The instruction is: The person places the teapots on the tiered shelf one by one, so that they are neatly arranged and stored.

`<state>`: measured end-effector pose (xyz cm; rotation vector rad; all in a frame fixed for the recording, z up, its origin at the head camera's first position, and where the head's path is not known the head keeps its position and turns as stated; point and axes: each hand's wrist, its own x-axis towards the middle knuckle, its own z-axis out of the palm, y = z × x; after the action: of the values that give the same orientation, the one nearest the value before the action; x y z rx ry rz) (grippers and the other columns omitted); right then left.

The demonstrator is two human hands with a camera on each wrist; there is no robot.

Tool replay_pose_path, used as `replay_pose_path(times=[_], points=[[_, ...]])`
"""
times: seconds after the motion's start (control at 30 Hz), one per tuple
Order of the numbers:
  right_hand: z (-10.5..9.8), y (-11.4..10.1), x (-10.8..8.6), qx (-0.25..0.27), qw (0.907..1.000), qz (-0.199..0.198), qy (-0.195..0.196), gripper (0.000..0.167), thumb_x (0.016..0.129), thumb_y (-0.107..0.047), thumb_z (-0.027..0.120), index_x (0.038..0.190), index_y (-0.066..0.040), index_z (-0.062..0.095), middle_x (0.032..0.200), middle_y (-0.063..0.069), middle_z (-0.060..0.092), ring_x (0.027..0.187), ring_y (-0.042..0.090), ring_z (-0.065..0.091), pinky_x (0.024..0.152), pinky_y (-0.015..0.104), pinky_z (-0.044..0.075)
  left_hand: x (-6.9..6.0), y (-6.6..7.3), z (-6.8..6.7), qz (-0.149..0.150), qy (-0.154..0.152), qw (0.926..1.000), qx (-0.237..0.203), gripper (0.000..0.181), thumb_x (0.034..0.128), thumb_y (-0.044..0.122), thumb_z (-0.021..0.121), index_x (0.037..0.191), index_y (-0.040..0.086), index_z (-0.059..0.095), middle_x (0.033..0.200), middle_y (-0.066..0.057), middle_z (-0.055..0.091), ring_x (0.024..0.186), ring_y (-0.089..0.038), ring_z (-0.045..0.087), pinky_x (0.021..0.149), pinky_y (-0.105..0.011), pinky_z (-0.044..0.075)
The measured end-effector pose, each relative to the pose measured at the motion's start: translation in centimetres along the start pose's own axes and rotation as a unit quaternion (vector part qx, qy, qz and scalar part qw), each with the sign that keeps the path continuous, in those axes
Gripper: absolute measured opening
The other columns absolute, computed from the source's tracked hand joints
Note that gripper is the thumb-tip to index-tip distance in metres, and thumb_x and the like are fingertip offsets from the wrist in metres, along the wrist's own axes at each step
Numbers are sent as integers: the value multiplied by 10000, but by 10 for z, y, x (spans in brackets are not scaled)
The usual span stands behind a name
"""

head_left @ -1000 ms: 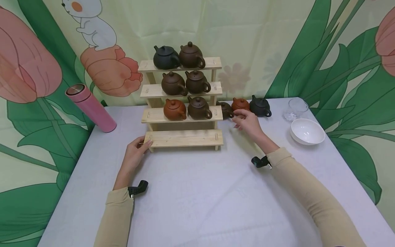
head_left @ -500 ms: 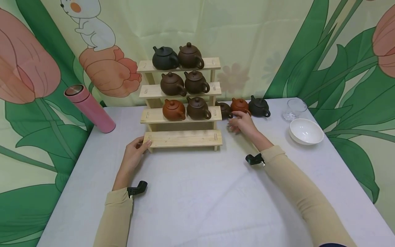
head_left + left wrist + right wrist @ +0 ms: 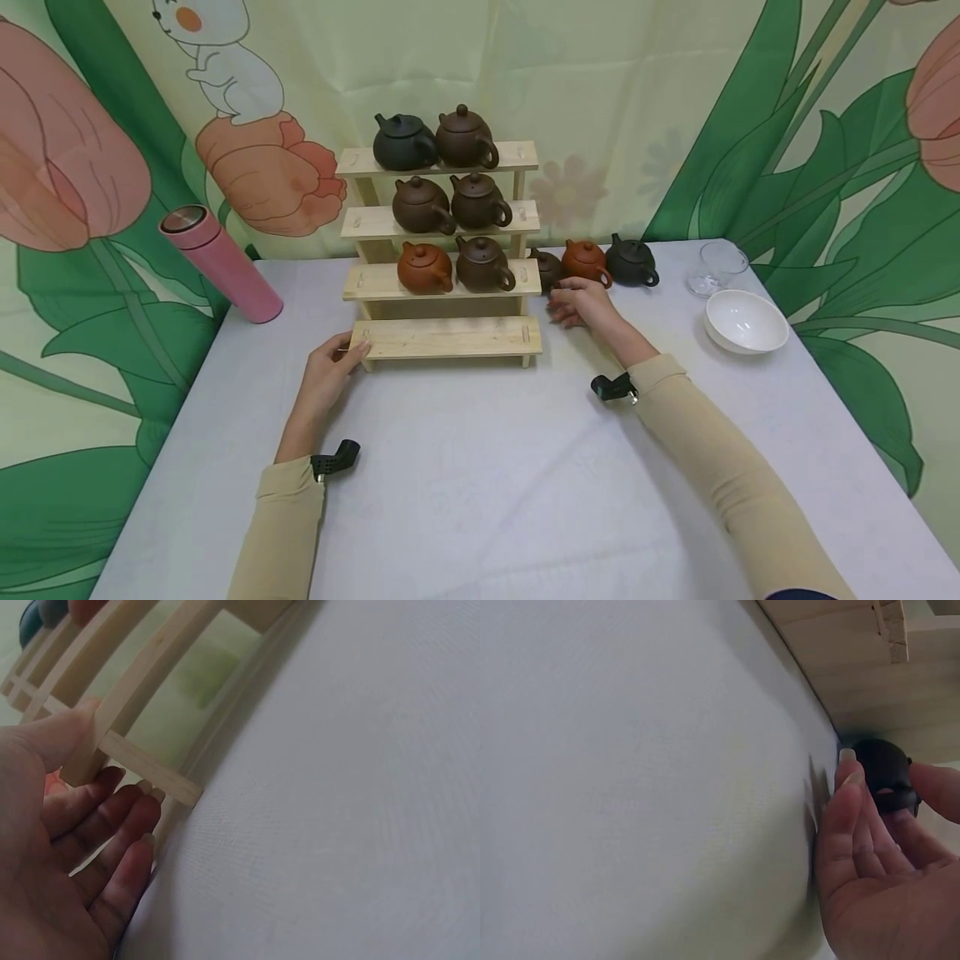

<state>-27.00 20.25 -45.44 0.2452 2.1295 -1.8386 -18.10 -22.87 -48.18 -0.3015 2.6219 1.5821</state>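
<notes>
In the head view, my left hand point(image 3: 327, 372) grips the left end of the lowest board of a tiered wooden display stand point(image 3: 450, 337). The left wrist view shows its thumb over the board point(image 3: 142, 671) and its fingers underneath. Beside the stand's right side, my right hand point(image 3: 588, 307) is at a small dark brown teapot point(image 3: 546, 267), which stands on the table partly hidden by the stand and hand. Seen from the right wrist, thumb and index finger pinch the handle of that teapot point(image 3: 883, 763). The other fingers extend alongside.
Several brown, black and orange teapots point(image 3: 483, 262) stand in pairs on the upper tiers. An orange teapot point(image 3: 585, 260) and a black teapot point(image 3: 632, 260) sit just right of my hand. Farther right are a clear glass point(image 3: 723, 258) and a white bowl point(image 3: 746, 322). A pink thermos point(image 3: 225, 267) stands left.
My right hand has moved slightly left and down, closing in on the dark brown teapot's handle. The left hand keeps its hold on the stand.
</notes>
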Motion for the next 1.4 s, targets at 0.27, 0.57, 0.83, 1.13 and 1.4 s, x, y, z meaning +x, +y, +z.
replay_pose_path(times=[0.27, 0.57, 0.83, 1.13, 1.4], points=[[0, -1, 1, 310, 9993, 107, -166, 457, 1003, -226, 583, 1390, -12, 465, 1124, 155, 702, 688, 137, 653, 630, 261, 552, -1, 0, -1, 11, 21, 10000, -17, 690, 919, 561, 626, 1434, 117, 509, 1304, -100, 581, 1061, -180, 522, 786, -178, 487], [4, 5, -7, 200, 9997, -117, 120, 313, 1010, -298, 567, 1146, -18, 597, 867, 35, 730, 651, 120, 622, 601, 243, 530, 0, 0, -2, 14, -56, 10000, -8, 702, 925, 563, 616, 1450, 114, 492, 1339, -103, 565, 1079, -186, 519, 805, -181, 487], [-3, 8, -15, 262, 9987, -37, 433, 396, 971, -277, 624, 1223, 28, 603, 763, 4, 730, 627, 94, 646, 587, 224, 527, -1, 0, -2, 81, -50, 9999, -40, 713, 912, 580, 624, 1443, 120, 502, 1319, -98, 578, 1067, -197, 529, 796, -195, 493], [-17, 11, -33, 446, 9986, -20, 274, 416, 977, -216, 600, 1264, 83, 561, 779, -8, 739, 666, 84, 678, 622, 227, 541, 1, -2, -4, -5, -203, 9998, -81, 716, 914, 587, 614, 1455, 135, 488, 1321, -88, 577, 1075, -193, 535, 822, -197, 493], [-32, 9, -55, 143, 9987, -367, 326, 307, 965, -206, 619, 1120, 58, 637, 762, -2, 738, 699, 98, 698, 675, 228, 565, -1, 1, -5, 35, -196, 9998, -13, 689, 939, 552, 601, 1462, 120, 480, 1330, -104, 576, 1078, -195, 533, 821, -195, 491]])
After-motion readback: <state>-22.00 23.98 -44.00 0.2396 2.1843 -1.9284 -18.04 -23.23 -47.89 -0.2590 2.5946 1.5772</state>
